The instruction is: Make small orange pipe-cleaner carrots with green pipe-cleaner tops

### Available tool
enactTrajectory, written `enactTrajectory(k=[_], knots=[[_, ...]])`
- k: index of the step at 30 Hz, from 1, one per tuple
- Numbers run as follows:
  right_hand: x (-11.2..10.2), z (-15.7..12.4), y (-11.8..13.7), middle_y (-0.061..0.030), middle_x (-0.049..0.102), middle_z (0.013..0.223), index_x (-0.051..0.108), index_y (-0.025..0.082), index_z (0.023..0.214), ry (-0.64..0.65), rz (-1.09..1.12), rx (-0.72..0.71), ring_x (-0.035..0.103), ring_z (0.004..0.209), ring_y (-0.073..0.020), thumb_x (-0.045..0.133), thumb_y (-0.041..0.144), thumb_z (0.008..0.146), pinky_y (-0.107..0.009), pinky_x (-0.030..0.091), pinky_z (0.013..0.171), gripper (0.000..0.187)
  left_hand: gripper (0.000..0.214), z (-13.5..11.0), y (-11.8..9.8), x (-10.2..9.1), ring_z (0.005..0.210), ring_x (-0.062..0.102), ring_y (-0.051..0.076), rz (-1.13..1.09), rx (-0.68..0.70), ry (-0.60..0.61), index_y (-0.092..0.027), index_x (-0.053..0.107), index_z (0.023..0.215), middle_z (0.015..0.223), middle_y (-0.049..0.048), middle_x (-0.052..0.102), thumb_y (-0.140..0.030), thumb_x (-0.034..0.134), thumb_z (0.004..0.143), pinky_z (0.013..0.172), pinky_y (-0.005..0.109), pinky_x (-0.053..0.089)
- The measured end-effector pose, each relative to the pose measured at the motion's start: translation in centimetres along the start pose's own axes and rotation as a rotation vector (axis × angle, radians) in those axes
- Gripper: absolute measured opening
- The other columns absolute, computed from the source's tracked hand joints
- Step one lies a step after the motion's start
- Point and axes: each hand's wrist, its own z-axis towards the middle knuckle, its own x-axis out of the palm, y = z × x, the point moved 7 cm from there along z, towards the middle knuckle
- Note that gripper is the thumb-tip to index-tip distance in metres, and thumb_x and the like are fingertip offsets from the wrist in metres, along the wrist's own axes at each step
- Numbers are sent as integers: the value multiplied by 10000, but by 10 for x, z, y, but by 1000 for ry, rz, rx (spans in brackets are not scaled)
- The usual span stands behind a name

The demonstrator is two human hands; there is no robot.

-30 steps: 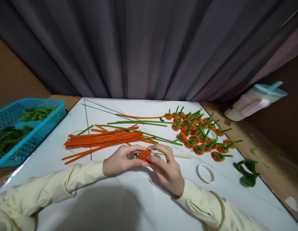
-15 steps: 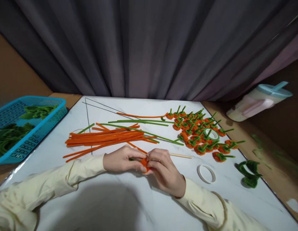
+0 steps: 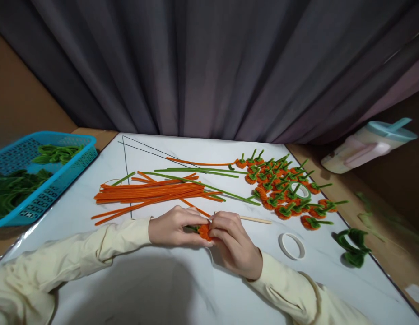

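Observation:
Between both hands, near the front middle of the table, is a small orange pipe-cleaner pumpkin (image 3: 204,232) with a bit of green on its left side. My left hand (image 3: 177,226) grips it from the left, thumb below and fingers above. My right hand (image 3: 235,243) pinches its right side with curled fingers, which partly hide it. Just beyond the hands lies a bundle of orange pipe cleaners (image 3: 151,193). A thin wooden stick (image 3: 255,220) shows behind my right hand. Several finished orange pumpkins (image 3: 273,198) with green stems are grouped at the right.
A blue basket (image 3: 74,169) with green pipe-cleaner pieces stands at the left. Long green pipe cleaners (image 3: 202,171) lie farther back. At the right are a white ring of tape (image 3: 292,246), a green roll (image 3: 300,190), green leaves (image 3: 352,247) and a tilted tumbler (image 3: 368,145).
My left thumb has shifted lower, so more of the orange pumpkin and its green part shows. Both hands still hold it. The whole view has moved slightly.

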Motion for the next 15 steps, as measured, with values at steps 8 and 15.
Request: enactTrajectory(k=[8,15], knots=[[-12,-3,0,-112,582,915,535,121,1057,-122,-67,5,546,932,-222,529,141,843,-377,483,756,215,344,-1,6,-6,827,562,181,-103,56,-62,-118,650,1026,878,116,638,-322,668,750,770,287,461],[-95,-8,37,-92,585,956,597,166,1055,-256,-525,85,587,872,-221,667,86,732,-357,481,747,340,336,1,-18,-14,926,530,186,-274,98,-3,-159,650,1016,929,93,659,-298,708,715,865,323,446]])
